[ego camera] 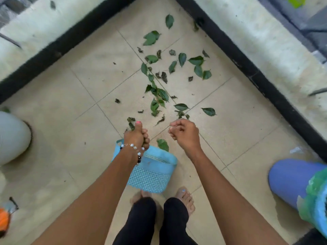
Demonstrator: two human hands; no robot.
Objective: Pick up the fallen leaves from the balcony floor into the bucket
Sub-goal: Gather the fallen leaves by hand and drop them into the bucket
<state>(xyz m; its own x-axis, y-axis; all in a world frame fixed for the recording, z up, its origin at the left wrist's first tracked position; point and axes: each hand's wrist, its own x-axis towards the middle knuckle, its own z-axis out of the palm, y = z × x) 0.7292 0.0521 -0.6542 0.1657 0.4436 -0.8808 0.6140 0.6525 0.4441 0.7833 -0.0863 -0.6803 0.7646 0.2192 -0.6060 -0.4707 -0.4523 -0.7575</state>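
Note:
Several green leaves (160, 96) and a few dark dried scraps lie scattered over the beige tiles, from the far corner down to my hands. The light blue mesh bucket (154, 172) is right in front of my bare feet. My left hand (137, 135), with a bead bracelet on the wrist, grips the bucket's far rim in a fist, thumb up. My right hand (184, 135) hovers to the right of the bucket with loosely curled fingers, and I see nothing in it. One leaf (162, 145) shows just beyond the bucket's rim, between my hands.
Black kerbs (247, 68) close the floor into a corner ahead, with pale ledges behind them. A grey-white pot (12, 138) stands at the left. A blue container with green plastic (292, 177) stands at the right. My feet (184, 197) are behind the bucket.

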